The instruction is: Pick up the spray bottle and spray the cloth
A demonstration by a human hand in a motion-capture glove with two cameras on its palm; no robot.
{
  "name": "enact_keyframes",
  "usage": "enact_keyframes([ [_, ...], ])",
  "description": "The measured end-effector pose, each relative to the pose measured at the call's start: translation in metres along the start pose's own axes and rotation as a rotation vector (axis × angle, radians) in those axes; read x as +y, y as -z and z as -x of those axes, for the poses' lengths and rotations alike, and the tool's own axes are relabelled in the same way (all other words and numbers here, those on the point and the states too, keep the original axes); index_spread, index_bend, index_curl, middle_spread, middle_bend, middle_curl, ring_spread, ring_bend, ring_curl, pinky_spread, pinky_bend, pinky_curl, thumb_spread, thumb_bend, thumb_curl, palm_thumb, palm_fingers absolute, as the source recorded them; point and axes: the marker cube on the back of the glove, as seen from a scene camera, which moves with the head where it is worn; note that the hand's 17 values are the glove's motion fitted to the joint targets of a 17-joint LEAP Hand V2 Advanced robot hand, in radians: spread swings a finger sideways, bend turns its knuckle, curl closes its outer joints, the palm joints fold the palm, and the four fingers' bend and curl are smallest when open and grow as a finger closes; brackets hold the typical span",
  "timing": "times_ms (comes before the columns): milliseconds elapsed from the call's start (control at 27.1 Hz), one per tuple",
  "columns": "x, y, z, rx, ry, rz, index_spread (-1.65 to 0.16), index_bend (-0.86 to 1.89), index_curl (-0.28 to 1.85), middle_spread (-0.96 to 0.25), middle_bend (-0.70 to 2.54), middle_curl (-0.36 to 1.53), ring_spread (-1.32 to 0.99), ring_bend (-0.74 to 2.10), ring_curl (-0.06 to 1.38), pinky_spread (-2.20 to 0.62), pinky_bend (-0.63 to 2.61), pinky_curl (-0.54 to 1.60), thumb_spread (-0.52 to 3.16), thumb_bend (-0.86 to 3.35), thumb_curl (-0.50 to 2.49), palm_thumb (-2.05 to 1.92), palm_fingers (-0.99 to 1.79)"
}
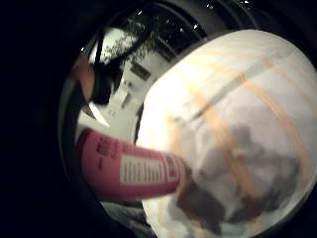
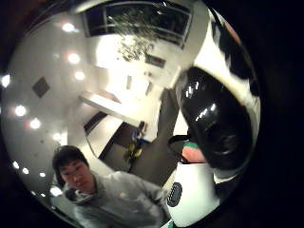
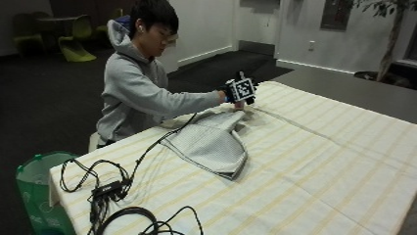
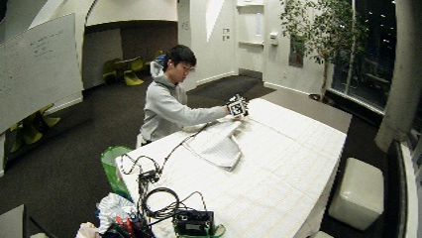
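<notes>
Right hand (image 3: 236,94) raised, fingers apparently wrapped round pink spray bottle (image 1: 130,171). Cloth (image 3: 212,142) below and beside hand. Advice: tip nozzle toward cloth, then squeeze trigger.

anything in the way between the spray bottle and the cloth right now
Nothing visible. The right hand holds the pink spray bottle raised just over the near end of the grey cloth on the striped table, with only open air between them.
</notes>
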Motion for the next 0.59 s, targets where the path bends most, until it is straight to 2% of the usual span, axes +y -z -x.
enact_keyframes([
  [74,0.014,0.012,0.002,0.036,-0.014,0.126,-0.21,0.06,0.48,-0.08,0.43,0.47,-0.11,0.58,0.48,-0.11,0.51,0.49,0.36,0.01,0.81,0.98,0.53],
  [184,0.034,0.025,0.005,0.081,-0.019,0.191,-0.26,0.02,0.43,-0.04,0.35,0.44,-0.08,0.53,0.48,-0.03,0.58,0.51,0.46,-0.01,0.80,0.97,0.27],
  [369,0.056,0.059,0.039,0.013,0.008,0.086,-0.32,0.03,0.31,-0.02,0.29,0.40,-0.04,0.47,0.40,0.07,0.60,0.45,0.59,-0.03,0.77,0.94,0.18],
  [590,0.106,0.095,0.060,0.115,0.061,0.091,-0.34,0.09,0.27,-0.01,0.28,0.39,-0.01,0.44,0.35,0.15,0.56,0.41,0.69,-0.04,0.73,0.90,0.14],
])
